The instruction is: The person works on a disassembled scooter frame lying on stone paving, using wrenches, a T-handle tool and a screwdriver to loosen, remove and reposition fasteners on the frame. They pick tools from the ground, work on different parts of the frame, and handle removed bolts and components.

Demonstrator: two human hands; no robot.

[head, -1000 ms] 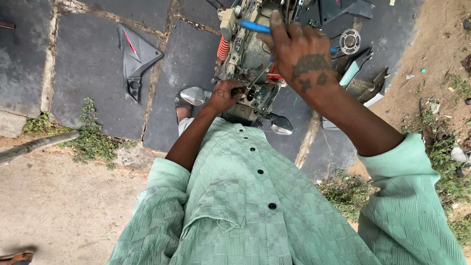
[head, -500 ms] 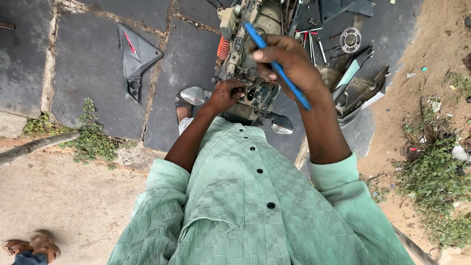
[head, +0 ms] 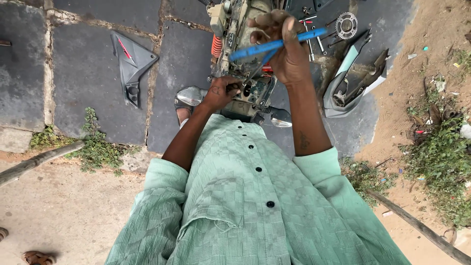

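dark stone-slab floor (head: 88, 73), grey fairing panel (head: 131, 64) left of the stripped bike frame (head: 240, 54), sprocket (head: 346, 25) and teal-grey cover (head: 353, 78) to its right

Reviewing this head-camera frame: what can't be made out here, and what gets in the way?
- Tip of the blue-handled tool: hidden behind the right hand.
- What the left hand grips on the engine: covered by its own fingers.
- Top of the engine: cut off by the upper edge.
- Small tools beside the sprocket: too small to identify.
- Ground under the person: blocked by the green shirt.
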